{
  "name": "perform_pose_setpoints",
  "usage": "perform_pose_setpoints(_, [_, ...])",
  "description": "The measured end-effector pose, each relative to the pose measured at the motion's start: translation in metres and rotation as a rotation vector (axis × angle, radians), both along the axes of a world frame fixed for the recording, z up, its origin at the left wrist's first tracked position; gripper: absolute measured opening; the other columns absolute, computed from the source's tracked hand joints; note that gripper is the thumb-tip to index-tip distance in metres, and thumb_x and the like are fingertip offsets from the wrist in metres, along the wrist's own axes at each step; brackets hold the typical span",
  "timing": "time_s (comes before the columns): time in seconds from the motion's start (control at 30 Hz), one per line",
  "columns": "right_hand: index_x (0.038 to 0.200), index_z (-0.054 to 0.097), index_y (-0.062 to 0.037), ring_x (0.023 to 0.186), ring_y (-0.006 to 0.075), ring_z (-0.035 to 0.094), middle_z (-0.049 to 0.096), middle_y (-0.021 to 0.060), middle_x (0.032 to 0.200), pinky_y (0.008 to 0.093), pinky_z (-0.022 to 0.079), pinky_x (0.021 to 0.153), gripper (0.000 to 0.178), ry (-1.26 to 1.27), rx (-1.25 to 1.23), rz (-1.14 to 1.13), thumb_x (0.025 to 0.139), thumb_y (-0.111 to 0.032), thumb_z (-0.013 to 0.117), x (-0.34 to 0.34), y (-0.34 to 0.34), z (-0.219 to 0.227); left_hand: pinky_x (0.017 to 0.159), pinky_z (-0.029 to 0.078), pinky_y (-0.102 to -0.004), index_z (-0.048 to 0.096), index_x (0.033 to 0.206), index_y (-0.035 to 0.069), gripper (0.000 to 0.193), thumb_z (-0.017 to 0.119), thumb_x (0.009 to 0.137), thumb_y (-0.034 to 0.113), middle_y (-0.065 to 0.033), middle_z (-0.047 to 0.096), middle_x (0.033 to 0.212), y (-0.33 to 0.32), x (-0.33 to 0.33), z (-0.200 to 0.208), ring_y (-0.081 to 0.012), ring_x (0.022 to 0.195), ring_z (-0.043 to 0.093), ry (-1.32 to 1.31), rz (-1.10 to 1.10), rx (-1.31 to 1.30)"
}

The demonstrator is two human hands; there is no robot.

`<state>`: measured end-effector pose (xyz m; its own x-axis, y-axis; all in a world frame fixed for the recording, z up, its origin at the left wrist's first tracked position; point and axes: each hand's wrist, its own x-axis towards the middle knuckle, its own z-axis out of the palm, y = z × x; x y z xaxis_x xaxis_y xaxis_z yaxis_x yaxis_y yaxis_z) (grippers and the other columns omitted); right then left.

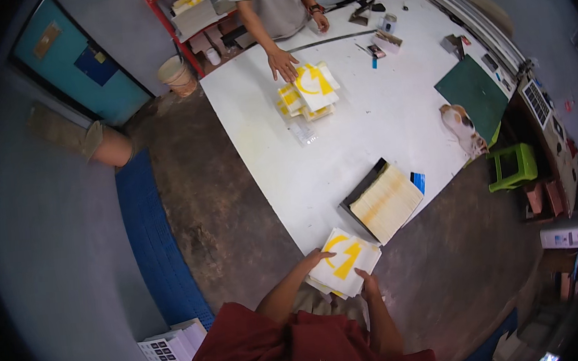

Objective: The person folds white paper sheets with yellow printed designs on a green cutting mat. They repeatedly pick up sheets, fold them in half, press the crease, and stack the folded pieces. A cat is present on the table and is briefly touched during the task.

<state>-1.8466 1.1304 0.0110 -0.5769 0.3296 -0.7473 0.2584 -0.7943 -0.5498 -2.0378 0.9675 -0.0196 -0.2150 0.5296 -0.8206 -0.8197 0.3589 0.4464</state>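
Note:
Between my two hands is a stack of white sheets (pixel 343 261) printed with yellow shapes, at the near edge of the white table. My left hand (pixel 317 256) grips its left side, thumb on top. On the right side my right hand (pixel 368 283) holds it the same way, fingers hidden underneath. Just beyond lies a thick block of cream-coloured paper (pixel 387 203) against a dark box or board (pixel 363 182). Across the table, a co-worker's hand (pixel 283 65) touches another pile of white and yellow printed sheets (pixel 315 87).
A cat (pixel 463 129) lies by a green cutting mat (pixel 475 92) on the right of the white table (pixel 265 148). A green stool (pixel 512 166) stands near that side. Small tools and boxes (pixel 387 41) sit at the far end. Blue matting (pixel 152 227) runs along the left wall.

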Motion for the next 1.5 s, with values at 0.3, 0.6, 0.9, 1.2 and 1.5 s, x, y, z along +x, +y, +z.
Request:
perform_pose_setpoints(0.3, [0.135, 0.050, 0.0060, 0.106, 0.0329, 0.067, 0.065, 0.0183, 0.123, 0.0448, 0.055, 0.095, 0.059, 0.020, -0.206, 0.029, 0.085, -0.012, 0.075, 0.009, 0.005, -0.013, 0.078, 0.059, -0.0388, 0.057, 0.123, -0.015, 0.085, 0.085, 0.076, 0.050, -0.0215, 0.071, 0.105, 0.001, 0.004, 0.036, -0.0257, 0.087, 0.073, 0.138, -0.045, -0.257])
perform_pose_setpoints(0.6, [0.137, 0.050, 0.0025, 0.113, 0.0311, 0.065, 0.064, 0.0161, 0.128, 0.0442, 0.052, 0.100, 0.057, -0.015, -0.240, 0.163, 0.089, -0.022, 0.071, 0.009, 0.013, -0.008, 0.083, 0.059, -0.0375, 0.060, 0.129, -0.003, 0.063, 0.079, 0.085, 0.038, -0.0152, 0.073, 0.109, -0.011, 0.001, 0.024, -0.0243, 0.089, 0.073, -0.297, -0.142, 0.045])
perform_pose_setpoints(0.9, [0.133, 0.055, 0.0034, 0.108, 0.0275, 0.067, 0.066, 0.0149, 0.124, 0.0408, 0.053, 0.096, 0.057, -0.133, -0.133, 0.329, 0.087, -0.023, 0.075, 0.033, 0.024, 0.001, 0.085, 0.060, -0.0399, 0.055, 0.133, -0.006, 0.059, 0.078, 0.087, 0.022, -0.0179, 0.069, 0.119, -0.020, 0.036, 0.052, -0.0280, 0.097, 0.072, -0.305, 0.037, 0.087])
perform_pose_setpoints(1.2, [0.136, 0.052, 0.0035, 0.110, 0.0269, 0.065, 0.065, 0.0151, 0.126, 0.0381, 0.051, 0.096, 0.059, 0.171, -0.202, 0.205, 0.085, -0.010, 0.076, 0.058, 0.052, 0.023, 0.091, 0.056, -0.0379, 0.051, 0.137, -0.004, 0.070, 0.084, 0.079, 0.017, -0.0176, 0.066, 0.124, 0.020, 0.067, 0.131, -0.0260, 0.108, 0.067, 0.150, 0.083, 0.046])
perform_pose_setpoints(1.5, [0.138, 0.046, 0.0084, 0.113, 0.0319, 0.065, 0.062, 0.0196, 0.128, 0.0427, 0.052, 0.100, 0.060, 0.284, -0.070, 0.027, 0.085, -0.009, 0.069, 0.157, 0.169, 0.098, 0.091, 0.055, -0.0368, 0.048, 0.139, -0.005, 0.077, 0.087, 0.077, 0.019, -0.0174, 0.065, 0.124, 0.173, 0.148, 0.195, -0.0252, 0.107, 0.067, 0.325, -0.072, 0.224])
